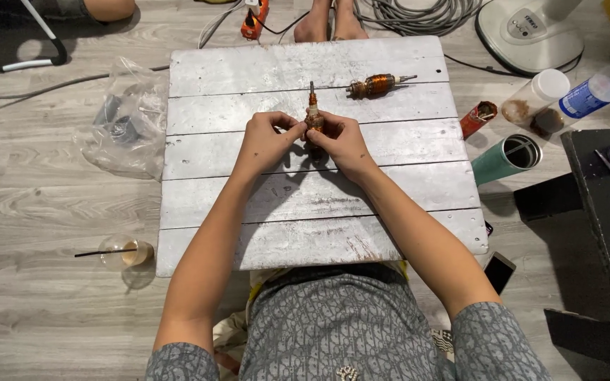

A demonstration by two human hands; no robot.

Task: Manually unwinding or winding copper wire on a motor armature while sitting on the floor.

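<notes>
Both hands meet over the middle of the white plank board (319,212), my landmark. Left hand (266,141) pinches the copper-wound motor armature (313,120) from its left side, fingers closed narrow on it; right hand (344,144) wraps it from the right and below, also closed on it. I see the armature standing roughly upright between the two hands, its thin shaft poking up above the fingertips, lower end hidden behind the right hand. Hands touch each other around it.

Nearer than the hands: bare board, then my grey patterned top at the board's near edge. Off the board's near-left corner, on the wood floor, a clear plastic cup (127,252) with a dark straw. Off the near-right corner, a dark phone (499,271).

Beyond the hands, on the board's far half, a second armature (375,85) lies on its side, well apart from the held one. Left of the board, a crumpled clear plastic bag (125,120). Right of the board, a teal tumbler (506,159) lying down, a red tube (477,118) beside it. Past the far edge, someone's bare feet (330,25).
</notes>
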